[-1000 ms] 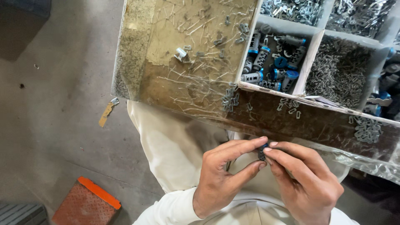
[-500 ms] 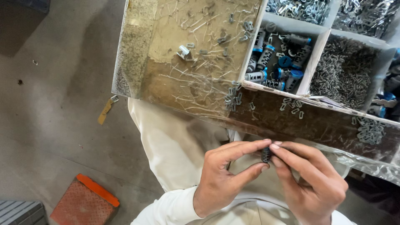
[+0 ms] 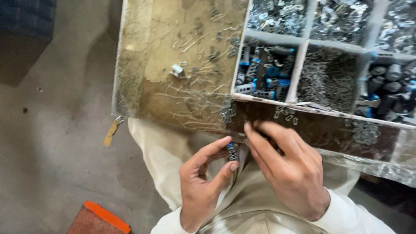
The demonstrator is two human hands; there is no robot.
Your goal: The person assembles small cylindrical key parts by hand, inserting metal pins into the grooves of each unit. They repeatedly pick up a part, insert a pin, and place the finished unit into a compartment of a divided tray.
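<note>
The left hand [image 3: 203, 186] held a small dark cylindrical part with a blue end [image 3: 232, 151], pinched upright between the tip of its forefinger above and its thumb below, the grip closed just enough to steady the piece in front of the body, over the lap. The other fingers of that hand curled loosely into the palm. The right hand [image 3: 289, 171] reached in from the other side, its forefinger and middle finger stretched out with their tips at the edge of the sorting tray [image 3: 134, 65], just beside the held part; whether it pinched anything could not be told, since the fingertips hid what lay under them. Both hands hovered above pale cream trousers [image 3: 160, 151]. Directly ahead, the tray rested at knee height, within easy reach. Its large brown left section carried scattered thin wire pins and a small white clip [image 3: 177, 69]. To the right, compartments [image 3: 264, 69] held more dark and blue cylindrical parts, presumably the source of the held one, and others held heaps of grey metal pieces [image 3: 328, 80]. On the concrete floor [image 3: 52, 151] lay a small yellowish tag [image 3: 111, 132] and an orange-edged brick-coloured block [image 3: 99, 219].
</note>
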